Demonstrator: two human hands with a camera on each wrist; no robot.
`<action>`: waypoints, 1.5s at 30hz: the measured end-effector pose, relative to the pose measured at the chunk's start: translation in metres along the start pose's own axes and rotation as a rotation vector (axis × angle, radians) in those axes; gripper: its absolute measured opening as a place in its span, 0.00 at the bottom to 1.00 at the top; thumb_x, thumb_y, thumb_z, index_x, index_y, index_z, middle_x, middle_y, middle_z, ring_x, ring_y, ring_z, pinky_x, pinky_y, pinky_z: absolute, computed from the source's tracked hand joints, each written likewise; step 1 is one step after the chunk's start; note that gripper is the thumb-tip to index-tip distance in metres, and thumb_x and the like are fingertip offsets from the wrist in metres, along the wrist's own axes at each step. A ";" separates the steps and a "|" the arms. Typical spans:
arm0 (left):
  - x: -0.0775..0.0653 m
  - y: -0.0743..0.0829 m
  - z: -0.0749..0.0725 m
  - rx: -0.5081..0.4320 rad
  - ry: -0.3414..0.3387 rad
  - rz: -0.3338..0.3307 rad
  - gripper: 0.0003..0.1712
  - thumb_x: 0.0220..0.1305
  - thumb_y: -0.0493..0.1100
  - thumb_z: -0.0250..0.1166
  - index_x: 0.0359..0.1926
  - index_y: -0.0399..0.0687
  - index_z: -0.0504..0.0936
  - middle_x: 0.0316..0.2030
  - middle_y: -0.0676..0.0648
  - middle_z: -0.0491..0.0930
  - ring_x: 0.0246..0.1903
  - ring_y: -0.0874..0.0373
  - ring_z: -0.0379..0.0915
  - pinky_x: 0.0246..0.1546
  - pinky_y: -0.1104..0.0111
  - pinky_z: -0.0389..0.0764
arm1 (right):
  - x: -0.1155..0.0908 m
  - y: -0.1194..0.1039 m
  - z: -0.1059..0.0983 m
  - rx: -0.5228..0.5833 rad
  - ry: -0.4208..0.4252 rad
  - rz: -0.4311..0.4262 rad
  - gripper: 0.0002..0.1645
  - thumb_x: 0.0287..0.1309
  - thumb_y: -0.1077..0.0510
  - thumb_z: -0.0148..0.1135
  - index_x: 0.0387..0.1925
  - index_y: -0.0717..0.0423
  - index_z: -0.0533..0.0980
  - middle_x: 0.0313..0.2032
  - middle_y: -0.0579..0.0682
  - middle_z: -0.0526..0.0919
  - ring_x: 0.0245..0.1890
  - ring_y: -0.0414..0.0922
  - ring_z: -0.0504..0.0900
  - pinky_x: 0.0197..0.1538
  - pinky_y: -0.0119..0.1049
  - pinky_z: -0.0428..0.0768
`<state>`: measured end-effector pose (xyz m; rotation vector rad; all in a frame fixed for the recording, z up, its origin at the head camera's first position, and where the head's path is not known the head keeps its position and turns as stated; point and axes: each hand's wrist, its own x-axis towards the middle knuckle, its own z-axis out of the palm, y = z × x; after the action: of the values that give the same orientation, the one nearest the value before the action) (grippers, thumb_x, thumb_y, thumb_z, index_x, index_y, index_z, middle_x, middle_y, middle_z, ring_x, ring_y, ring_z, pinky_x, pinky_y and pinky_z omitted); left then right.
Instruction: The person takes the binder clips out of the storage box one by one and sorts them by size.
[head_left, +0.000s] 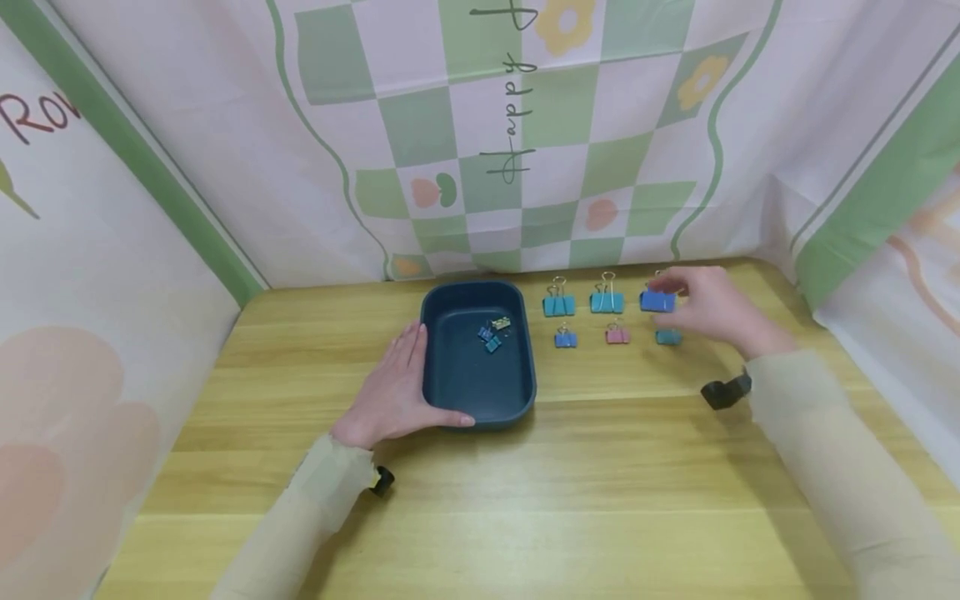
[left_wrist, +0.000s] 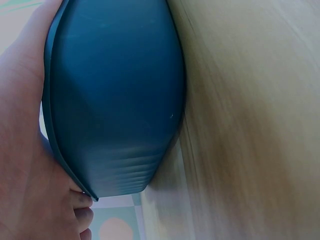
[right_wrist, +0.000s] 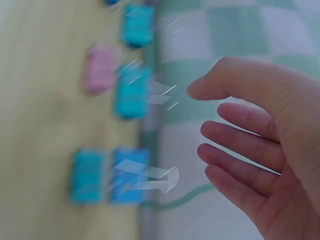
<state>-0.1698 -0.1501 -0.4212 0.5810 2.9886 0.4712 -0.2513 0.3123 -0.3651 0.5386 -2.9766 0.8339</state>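
Observation:
My left hand (head_left: 393, 387) rests against the left side of a dark blue tray (head_left: 480, 412), its thumb along the front rim. Inside the tray lie several tiny binder clips (head_left: 491, 343). Over at the right, my right hand (head_left: 712, 307) hovers by a large blue binder clip (head_left: 657, 302), fingers apart and nothing held; the right wrist view shows a gap between the fingertips (right_wrist: 196, 91) and that clip's wire handles. Just in front stands a small teal binder clip (head_left: 667, 337).
Two large teal binder clips (head_left: 558, 306) stand in the back row. A small blue clip (head_left: 566, 340) and a small pink clip (head_left: 617, 335) stand in front of them. Behind the wooden table (head_left: 585, 500) hangs a checked cloth (head_left: 487, 125).

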 end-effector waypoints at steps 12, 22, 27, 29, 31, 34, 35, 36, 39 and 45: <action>0.000 -0.001 -0.001 0.006 0.007 0.005 0.89 0.34 0.95 0.53 0.80 0.36 0.37 0.80 0.39 0.35 0.78 0.51 0.28 0.76 0.62 0.36 | 0.020 -0.089 0.001 0.064 0.001 -0.137 0.29 0.53 0.59 0.78 0.57 0.59 0.81 0.55 0.58 0.84 0.58 0.58 0.80 0.61 0.56 0.76; 0.000 -0.002 0.000 0.000 0.008 0.003 0.90 0.33 0.95 0.53 0.80 0.37 0.38 0.80 0.39 0.36 0.78 0.51 0.30 0.76 0.61 0.38 | 0.047 -0.135 0.060 0.115 -0.156 -0.258 0.28 0.53 0.59 0.79 0.57 0.57 0.82 0.54 0.53 0.85 0.56 0.52 0.82 0.59 0.50 0.80; 0.000 -0.002 -0.001 0.007 0.003 0.002 0.89 0.34 0.95 0.52 0.80 0.36 0.38 0.80 0.40 0.35 0.78 0.51 0.29 0.76 0.61 0.37 | 0.062 -0.149 0.088 0.095 -0.224 -0.284 0.29 0.52 0.60 0.79 0.56 0.61 0.82 0.54 0.55 0.85 0.55 0.52 0.83 0.58 0.48 0.80; 0.000 -0.001 -0.001 0.007 0.002 0.002 0.89 0.34 0.96 0.52 0.80 0.36 0.38 0.80 0.41 0.35 0.78 0.52 0.29 0.76 0.62 0.37 | 0.068 -0.154 0.097 0.078 -0.241 -0.289 0.29 0.52 0.61 0.79 0.56 0.63 0.82 0.54 0.55 0.85 0.53 0.52 0.84 0.57 0.47 0.81; 0.000 -0.001 -0.001 0.005 0.004 0.004 0.89 0.34 0.95 0.52 0.80 0.36 0.38 0.80 0.41 0.35 0.78 0.52 0.30 0.76 0.62 0.37 | 0.074 -0.157 0.105 0.056 -0.261 -0.278 0.29 0.53 0.62 0.78 0.57 0.64 0.81 0.54 0.55 0.85 0.53 0.51 0.84 0.56 0.46 0.82; 0.000 -0.001 -0.002 -0.001 0.006 0.010 0.89 0.35 0.95 0.52 0.80 0.35 0.38 0.80 0.40 0.36 0.78 0.52 0.30 0.76 0.62 0.37 | 0.081 -0.161 0.115 0.016 -0.291 -0.262 0.28 0.55 0.62 0.76 0.57 0.63 0.81 0.54 0.55 0.85 0.53 0.51 0.83 0.56 0.46 0.82; -0.001 -0.001 -0.002 -0.001 0.006 0.013 0.89 0.35 0.95 0.52 0.80 0.35 0.38 0.80 0.40 0.36 0.78 0.52 0.30 0.76 0.62 0.37 | 0.083 -0.162 0.118 -0.003 -0.297 -0.261 0.27 0.55 0.62 0.76 0.57 0.63 0.81 0.54 0.55 0.85 0.53 0.50 0.83 0.56 0.46 0.82; -0.001 -0.001 -0.002 -0.001 0.008 0.018 0.89 0.35 0.95 0.53 0.80 0.35 0.38 0.80 0.39 0.36 0.78 0.51 0.30 0.76 0.62 0.37 | 0.085 -0.162 0.121 -0.023 -0.302 -0.263 0.26 0.56 0.63 0.75 0.57 0.63 0.81 0.53 0.55 0.85 0.53 0.50 0.83 0.56 0.46 0.81; -0.001 -0.002 -0.002 0.004 0.004 0.021 0.88 0.36 0.95 0.52 0.80 0.35 0.38 0.80 0.40 0.35 0.78 0.52 0.29 0.76 0.62 0.36 | 0.089 -0.163 0.128 -0.098 -0.301 -0.295 0.24 0.56 0.64 0.75 0.55 0.63 0.83 0.51 0.55 0.86 0.50 0.49 0.84 0.55 0.45 0.82; 0.000 -0.002 -0.002 0.005 -0.004 0.018 0.88 0.36 0.95 0.52 0.80 0.36 0.37 0.80 0.40 0.35 0.78 0.52 0.27 0.76 0.63 0.35 | 0.091 -0.165 0.142 -0.212 -0.269 -0.348 0.16 0.55 0.67 0.74 0.47 0.61 0.86 0.42 0.53 0.88 0.43 0.47 0.85 0.49 0.42 0.84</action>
<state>-0.1705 -0.1531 -0.4197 0.6092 2.9843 0.4639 -0.2708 0.0792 -0.3949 1.1938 -3.0039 0.4424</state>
